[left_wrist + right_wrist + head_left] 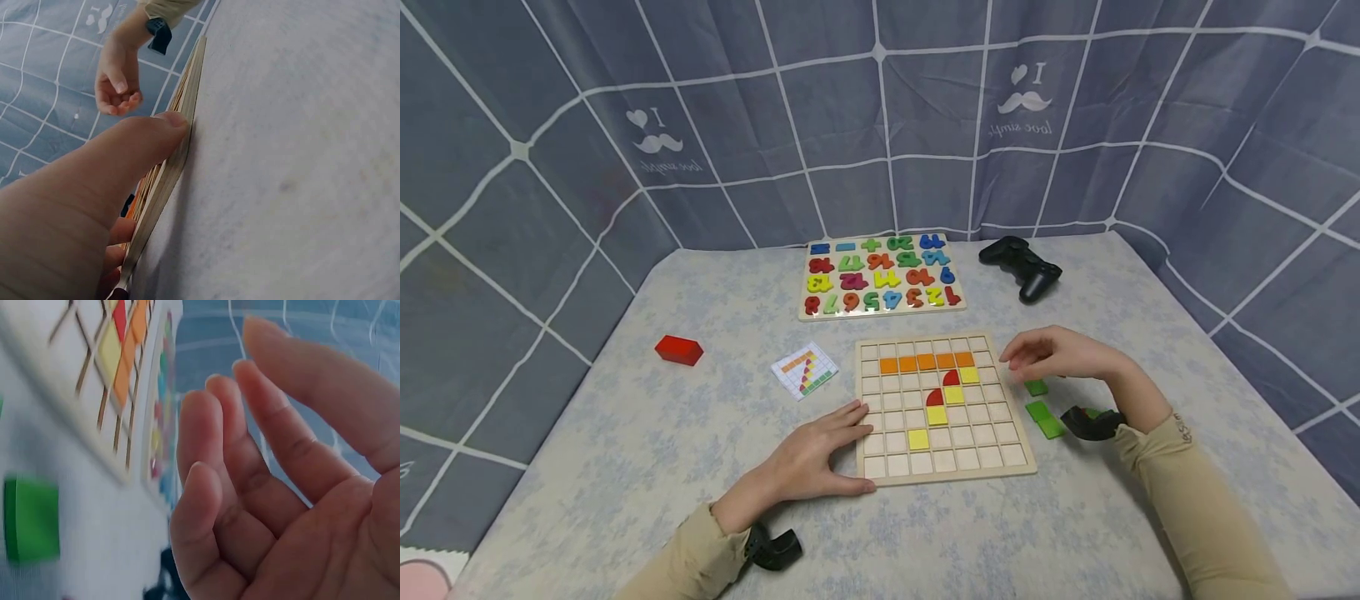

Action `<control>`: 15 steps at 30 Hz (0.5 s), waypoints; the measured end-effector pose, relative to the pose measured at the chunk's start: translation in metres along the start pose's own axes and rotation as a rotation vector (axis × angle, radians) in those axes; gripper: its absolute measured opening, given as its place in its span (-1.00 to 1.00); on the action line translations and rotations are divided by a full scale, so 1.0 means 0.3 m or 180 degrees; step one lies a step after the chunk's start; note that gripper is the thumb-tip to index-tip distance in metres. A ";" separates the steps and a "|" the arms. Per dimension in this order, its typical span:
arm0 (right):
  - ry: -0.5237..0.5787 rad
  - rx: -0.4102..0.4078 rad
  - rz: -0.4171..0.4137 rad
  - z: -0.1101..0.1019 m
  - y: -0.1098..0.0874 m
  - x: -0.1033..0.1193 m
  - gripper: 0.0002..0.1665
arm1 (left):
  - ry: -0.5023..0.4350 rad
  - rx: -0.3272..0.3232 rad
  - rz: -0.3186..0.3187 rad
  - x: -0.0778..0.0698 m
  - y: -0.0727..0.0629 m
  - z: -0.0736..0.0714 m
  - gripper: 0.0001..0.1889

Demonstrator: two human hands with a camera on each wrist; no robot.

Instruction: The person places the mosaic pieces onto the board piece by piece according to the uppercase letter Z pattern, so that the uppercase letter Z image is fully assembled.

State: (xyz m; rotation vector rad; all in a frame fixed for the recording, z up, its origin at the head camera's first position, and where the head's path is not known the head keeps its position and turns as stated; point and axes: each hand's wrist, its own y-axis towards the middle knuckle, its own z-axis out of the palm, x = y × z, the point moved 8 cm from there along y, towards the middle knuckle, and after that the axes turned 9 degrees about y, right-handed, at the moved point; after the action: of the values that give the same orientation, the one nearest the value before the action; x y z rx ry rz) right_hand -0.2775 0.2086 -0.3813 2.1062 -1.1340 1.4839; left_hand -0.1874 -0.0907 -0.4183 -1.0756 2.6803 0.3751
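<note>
A wooden grid board (pixel 947 477) lies on the table. Several orange squares (pixel 926 362) form a row near its top; below, yellow squares (pixel 918 439) step diagonally, with red quarter-circle pieces (pixel 935 397) beside two of them. My left hand (pixel 808 454) rests at the board's left edge, fingers extended, its thumb (pixel 147 134) against the near edge of the frame. Just off the right edge hovers my right hand (pixel 1060 354), fingers loosely bent and holding nothing, as the right wrist view shows. Green pieces (pixel 1045 419) lie beneath and beside it, partly hidden by the wrist.
A pattern card (pixel 805 371) lies left of the board, and a red block (pixel 679 350) farther left. Behind are a number puzzle board (pixel 880 311) and a black game controller (pixel 1021 267). A grey-blue checked curtain (pixel 835 108) encloses the table's back and sides.
</note>
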 end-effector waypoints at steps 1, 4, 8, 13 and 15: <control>0.0016 -0.0038 0.0038 -0.017 -0.005 -0.015 -0.58 | 0.0004 -0.0007 0.0002 0.000 0.000 0.000 -0.17; 0.0060 -0.0143 0.0191 -0.061 -0.019 -0.059 -0.57 | 0.0007 -0.0019 0.0008 0.001 -0.001 -0.001 -0.17; 0.0093 -0.0217 0.0348 -0.101 -0.038 -0.100 -0.55 | 0.0015 -0.0029 0.0019 0.001 -0.002 -0.001 -0.17; 0.0196 -0.0253 0.0446 -0.131 -0.058 -0.132 -0.53 | 0.0009 -0.0037 0.0015 0.002 -0.002 -0.001 -0.18; 0.0180 -0.0253 0.0469 -0.138 -0.064 -0.144 -0.53 | 0.0003 -0.0033 0.0005 0.002 -0.002 0.001 -0.18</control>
State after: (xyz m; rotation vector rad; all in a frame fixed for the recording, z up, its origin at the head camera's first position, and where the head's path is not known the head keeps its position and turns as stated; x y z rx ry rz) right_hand -0.2956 0.2657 -0.3998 1.9525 -1.3292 1.5254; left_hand -0.1874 -0.0916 -0.4189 -1.0769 2.6832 0.3893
